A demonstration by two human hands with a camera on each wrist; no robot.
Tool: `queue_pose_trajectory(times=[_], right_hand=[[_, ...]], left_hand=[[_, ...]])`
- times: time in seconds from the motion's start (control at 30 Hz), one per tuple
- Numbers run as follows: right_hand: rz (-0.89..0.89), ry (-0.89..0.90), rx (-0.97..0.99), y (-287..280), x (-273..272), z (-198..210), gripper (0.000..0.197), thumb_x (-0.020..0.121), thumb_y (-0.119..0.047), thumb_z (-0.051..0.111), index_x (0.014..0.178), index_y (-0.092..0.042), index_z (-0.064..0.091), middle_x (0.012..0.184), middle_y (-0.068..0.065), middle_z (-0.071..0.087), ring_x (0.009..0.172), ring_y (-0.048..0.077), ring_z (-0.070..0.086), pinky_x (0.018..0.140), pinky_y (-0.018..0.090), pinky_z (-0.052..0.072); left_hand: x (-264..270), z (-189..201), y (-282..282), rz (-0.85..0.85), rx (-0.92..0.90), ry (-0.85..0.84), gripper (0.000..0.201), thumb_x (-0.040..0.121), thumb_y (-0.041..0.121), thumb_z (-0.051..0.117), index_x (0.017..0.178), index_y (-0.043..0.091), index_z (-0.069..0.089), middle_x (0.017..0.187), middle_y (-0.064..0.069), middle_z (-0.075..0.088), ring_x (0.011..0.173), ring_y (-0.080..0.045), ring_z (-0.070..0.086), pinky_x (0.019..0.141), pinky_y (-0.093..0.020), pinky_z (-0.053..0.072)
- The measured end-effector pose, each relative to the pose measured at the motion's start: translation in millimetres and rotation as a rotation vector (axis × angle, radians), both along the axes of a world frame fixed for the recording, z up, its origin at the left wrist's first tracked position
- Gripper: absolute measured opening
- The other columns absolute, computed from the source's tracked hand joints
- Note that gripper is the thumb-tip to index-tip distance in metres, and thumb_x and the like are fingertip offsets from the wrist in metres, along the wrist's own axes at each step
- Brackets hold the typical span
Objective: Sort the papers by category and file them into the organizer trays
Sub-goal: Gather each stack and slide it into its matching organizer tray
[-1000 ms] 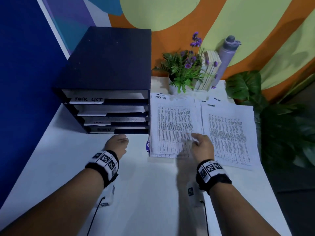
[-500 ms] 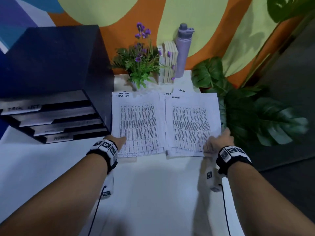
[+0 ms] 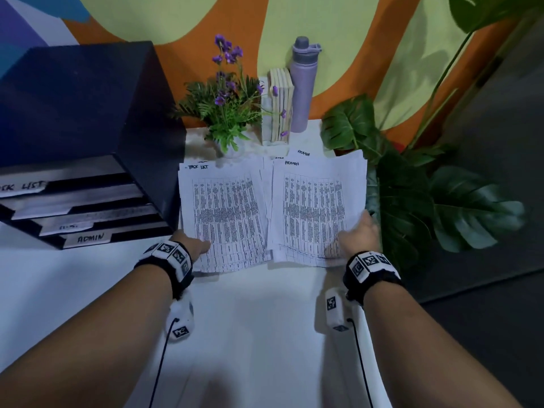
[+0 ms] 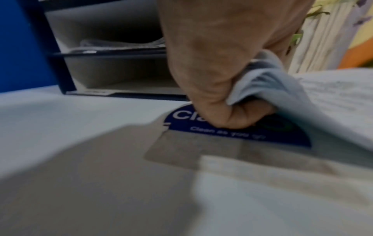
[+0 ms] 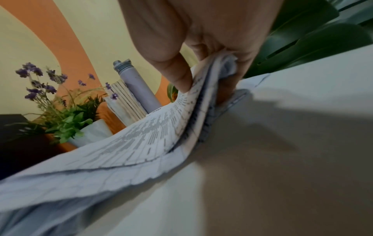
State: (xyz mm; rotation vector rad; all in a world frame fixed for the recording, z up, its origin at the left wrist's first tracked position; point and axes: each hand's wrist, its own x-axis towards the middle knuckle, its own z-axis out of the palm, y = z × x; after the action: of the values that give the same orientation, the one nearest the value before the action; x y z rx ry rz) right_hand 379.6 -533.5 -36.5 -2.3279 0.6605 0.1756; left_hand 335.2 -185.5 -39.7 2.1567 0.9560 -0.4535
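Two stacks of printed sheets lie side by side on the white table [image 3: 250, 334]. The left stack [image 3: 226, 213] is headed TASK LIST, the right stack [image 3: 315, 207] ADMIN. My left hand [image 3: 194, 245] pinches the near left corner of the task-list stack [image 4: 268, 89] and curls it up off the table. My right hand [image 3: 359, 234] grips the near right corner of the admin stack [image 5: 161, 137], thumb on top and fingers underneath, lifting that corner. The dark organizer [image 3: 85, 142] stands at the left with several labelled trays, the bottom one [image 3: 91, 238] marked ADMIN.
A potted purple-flowered plant [image 3: 226, 110], a row of books [image 3: 281, 107] and a lilac bottle [image 3: 303, 83] stand at the back of the table. Large green leaves [image 3: 412, 201] crowd the table's right edge. A blue round sticker [image 4: 232, 134] shows under the left stack.
My right hand moved from the middle of the papers to the admin stack's right corner and took hold of it. My left hand left the table and took the task-list stack's corner.
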Motion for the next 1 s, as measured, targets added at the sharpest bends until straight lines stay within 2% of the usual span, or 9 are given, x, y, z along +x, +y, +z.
queue_pose_trajectory(times=[0.03, 0.13, 0.27, 0.37, 0.47, 0.63, 0.77, 0.9, 1.0], right_hand=[[0.001, 0.027, -0.007, 1.5, -1.6, 2.1, 0.074, 0.085, -0.004, 0.054, 0.15, -0.017, 0.019, 0.152, 0.013, 0.025, 0.131, 0.036, 0.041, 0.104, 0.042, 0.04], [0.048, 0.121, -0.154, 4.8, -10.5, 5.4, 0.084, 0.081, -0.007, 0.055, 0.151, -0.021, 0.011, 0.153, 0.01, 0.023, 0.136, 0.035, 0.027, 0.109, 0.053, 0.028], [0.106, 0.113, -0.188, 11.7, -24.5, 3.8, 0.087, 0.079, -0.004, 0.056, 0.151, -0.019, 0.01, 0.151, 0.011, 0.021, 0.134, 0.033, 0.027, 0.109, 0.047, 0.03], [0.123, 0.142, -0.142, 19.9, -31.6, 6.9, 0.091, 0.08, -0.002, 0.055, 0.152, -0.022, 0.004, 0.147, 0.013, 0.02, 0.13, 0.035, 0.035, 0.107, 0.043, 0.037], [0.091, 0.188, -0.067, 29.7, -39.7, 5.6, 0.091, 0.081, -0.003, 0.054, 0.151, -0.026, 0.002, 0.142, 0.016, 0.029, 0.121, 0.037, 0.047, 0.103, 0.047, 0.042], [0.096, 0.279, -0.08, 38.1, -69.7, 7.8, 0.055, 0.085, -0.01, 0.051, 0.137, -0.008, 0.035, 0.131, 0.019, 0.05, 0.124, 0.038, 0.044, 0.104, 0.046, 0.04], [0.183, 0.331, -0.198, 50.3, -97.8, 14.0, 0.046, 0.088, -0.011, 0.048, 0.134, -0.008, 0.04, 0.132, 0.017, 0.049, 0.124, 0.037, 0.041, 0.1, 0.041, 0.038], [0.187, 0.265, -0.284, 68.8, -128.7, 13.9, 0.04, 0.087, -0.008, 0.049, 0.127, -0.008, 0.047, 0.13, 0.016, 0.039, 0.118, 0.037, 0.041, 0.098, 0.044, 0.04], [0.237, 0.231, -0.303, 84.0, -144.4, 14.8, 0.034, 0.086, -0.006, 0.051, 0.12, -0.004, 0.048, 0.127, 0.018, 0.042, 0.113, 0.038, 0.045, 0.094, 0.043, 0.043]], left_hand=[[-6.1, 0.7, -1.0, -0.011, -0.008, -0.03, 0.044, 0.082, 0.016, 0.072, 0.118, 0.001, 0.052, 0.096, -0.01, 0.057, 0.083, -0.023, 0.053, 0.072, -0.029, 0.042], [-30.3, -2.6, 2.9, -0.088, 0.03, -0.075, 0.022, 0.082, 0.009, 0.064, 0.102, 0.001, 0.06, 0.078, -0.011, 0.064, 0.061, -0.023, 0.056, 0.056, -0.023, 0.044], [-62.2, 1.4, 11.2, -0.112, 0.052, -0.079, 0.024, 0.082, 0.015, 0.064, 0.103, 0.006, 0.058, 0.076, -0.009, 0.063, 0.059, -0.022, 0.057, 0.047, -0.02, 0.039], [-86.4, 1.4, 18.5, -0.103, 0.05, -0.059, 0.03, 0.084, 0.019, 0.065, 0.11, 0.009, 0.052, 0.086, -0.01, 0.063, 0.067, -0.023, 0.059, 0.049, -0.022, 0.04], [-112.1, 3.5, 25.9, -0.12, 0.05, -0.039, 0.032, 0.086, 0.019, 0.064, 0.113, 0.009, 0.051, 0.095, -0.012, 0.064, 0.073, -0.024, 0.06, 0.054, -0.023, 0.043], [-160.7, 11.0, 50.5, -0.17, 0.055, 0.004, 0.033, 0.086, 0.019, 0.065, 0.114, 0.008, 0.052, 0.104, -0.012, 0.063, 0.087, -0.024, 0.058, 0.072, -0.027, 0.044], [-194.9, 10.5, 85.5, -0.197, 0.088, 0.106, 0.029, 0.087, 0.024, 0.066, 0.109, 0.012, 0.051, 0.1, -0.008, 0.06, 0.088, -0.022, 0.056, 0.077, -0.026, 0.044], [-226.8, 10.9, 114.6, -0.202, 0.099, 0.205, 0.034, 0.086, 0.026, 0.067, 0.112, 0.01, 0.055, 0.103, -0.008, 0.061, 0.087, -0.022, 0.055, 0.075, -0.024, 0.042], [-251.8, 7.3, 134.6, -0.173, 0.101, 0.277, 0.033, 0.086, 0.024, 0.066, 0.112, 0.007, 0.056, 0.099, -0.007, 0.06, 0.089, -0.023, 0.056, 0.075, -0.024, 0.043]])
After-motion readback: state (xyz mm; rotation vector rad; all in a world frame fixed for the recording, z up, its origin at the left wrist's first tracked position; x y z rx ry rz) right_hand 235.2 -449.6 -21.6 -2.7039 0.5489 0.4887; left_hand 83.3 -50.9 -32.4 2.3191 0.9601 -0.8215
